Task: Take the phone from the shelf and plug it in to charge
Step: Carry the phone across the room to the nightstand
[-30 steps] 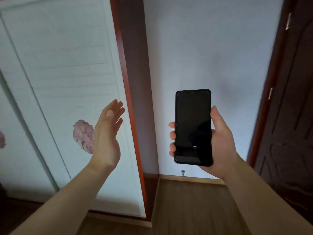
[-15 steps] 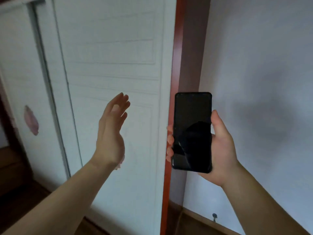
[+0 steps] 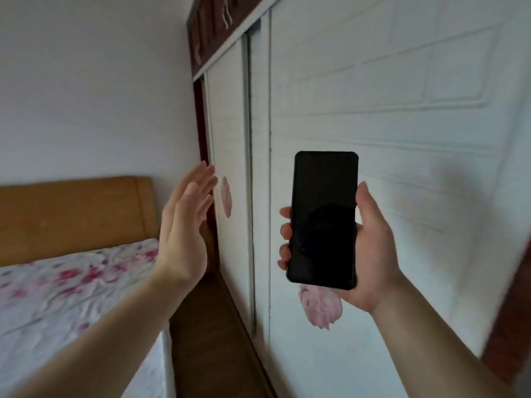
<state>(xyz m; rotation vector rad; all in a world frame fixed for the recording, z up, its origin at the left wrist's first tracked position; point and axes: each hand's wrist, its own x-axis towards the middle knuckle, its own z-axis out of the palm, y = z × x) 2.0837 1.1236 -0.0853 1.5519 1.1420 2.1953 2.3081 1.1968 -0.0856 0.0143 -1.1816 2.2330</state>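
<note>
Right-hand fingertips (image 3: 285, 231) wrapped round left edge of smartphone (image 3: 323, 219), thumb pressed on right edge, lower back seated in palm. Right hand (image 3: 370, 254) closed on phone's lower half; upper half sticks up free. Phone upright, dark screen toward camera, black bumper case, held mid-air at about chest level. Left hand (image 3: 185, 225) empty, flat, fingers straight and pressed together, palm facing right toward phone, well apart from it. Both forearms bare, raised in front.

Behind phone: white sliding wardrobe door (image 3: 402, 168) with raised panel lines, pink flower sticker (image 3: 320, 307) just below phone's bottom edge, second one (image 3: 226, 196) on farther door past left fingertips. Dark wood top cabinets (image 3: 212, 30) above. Left: bed with floral sheet (image 3: 71, 282), wooden headboard (image 3: 74, 216), white wall (image 3: 94, 90). Dark wood floor (image 3: 212, 334) between bed and wardrobe.
</note>
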